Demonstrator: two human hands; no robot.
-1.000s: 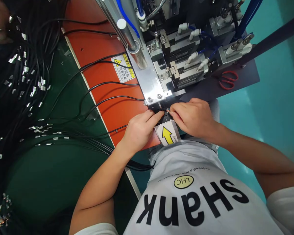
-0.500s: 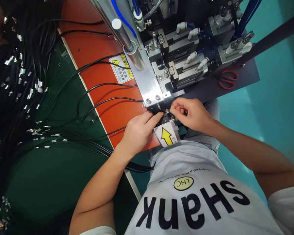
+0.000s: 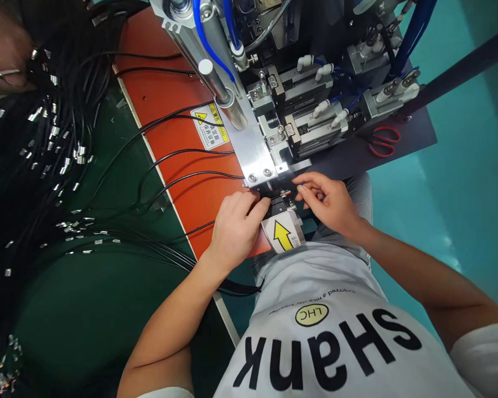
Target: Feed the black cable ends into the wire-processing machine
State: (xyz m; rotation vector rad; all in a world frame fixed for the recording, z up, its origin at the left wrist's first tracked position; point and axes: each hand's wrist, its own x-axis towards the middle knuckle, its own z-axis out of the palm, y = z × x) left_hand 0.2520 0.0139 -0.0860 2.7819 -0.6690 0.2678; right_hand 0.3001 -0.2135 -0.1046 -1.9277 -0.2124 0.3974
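Observation:
My left hand (image 3: 238, 224) is closed round a black cable (image 3: 201, 226) at the front end of the machine, its thumb and forefinger by a small black fixture (image 3: 279, 205). Past those fingertips, the cable's thin coloured wires (image 3: 286, 193) stick out to the right over the fixture. Just right of the wire ends is my right hand (image 3: 326, 202), thumb and forefinger apart, with nothing visible between them. Below the fixture sits a white label with a yellow arrow (image 3: 282, 235).
Cylinders with white air fittings (image 3: 315, 108) stand behind the fixture. Several black cables (image 3: 191, 150) cross the orange board (image 3: 182, 193). Red-handled scissors (image 3: 385, 141) lie at the right. Another person's hand (image 3: 6, 50) is by the cable bundle, upper left.
My right fingers have parted and drawn slightly off the wires, whose coloured ends now show. My left hand stays at the fixture. The other person's hand shows more fully.

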